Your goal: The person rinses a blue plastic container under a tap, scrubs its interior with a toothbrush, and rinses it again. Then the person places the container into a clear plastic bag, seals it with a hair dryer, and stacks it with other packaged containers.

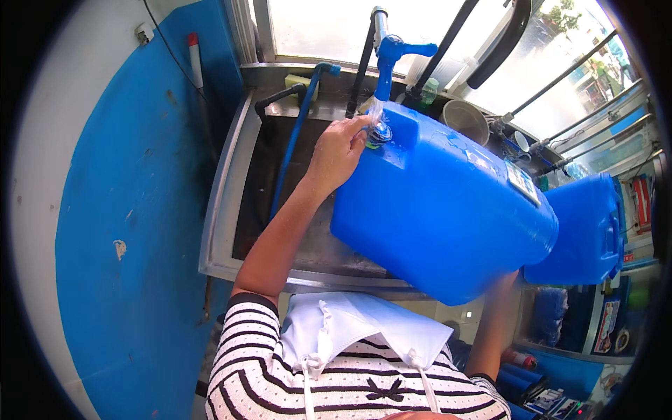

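A large blue plastic water container [446, 210] is tilted on its side over a stainless steel sink [336, 252]. Its small round spout fitting [381, 134] faces a blue lever tap [391, 52], and water [376, 107] splashes onto it. The fingers of my left hand [338, 149] are wet and bent around the edge of that fitting, thumb and fingertips touching it. My right hand [508, 281] is blurred at the underside of the container's far end, bearing it from below; most of its fingers are hidden.
A second blue container [575, 231] stands at the right. A blue pipe [299, 136] and a black pipe [278, 97] rise at the sink's left. Behind are a yellow sponge [296, 84], a grey bowl [465, 122] and a green-capped bottle [430, 89]. A blue-painted wall [131, 199] borders the left.
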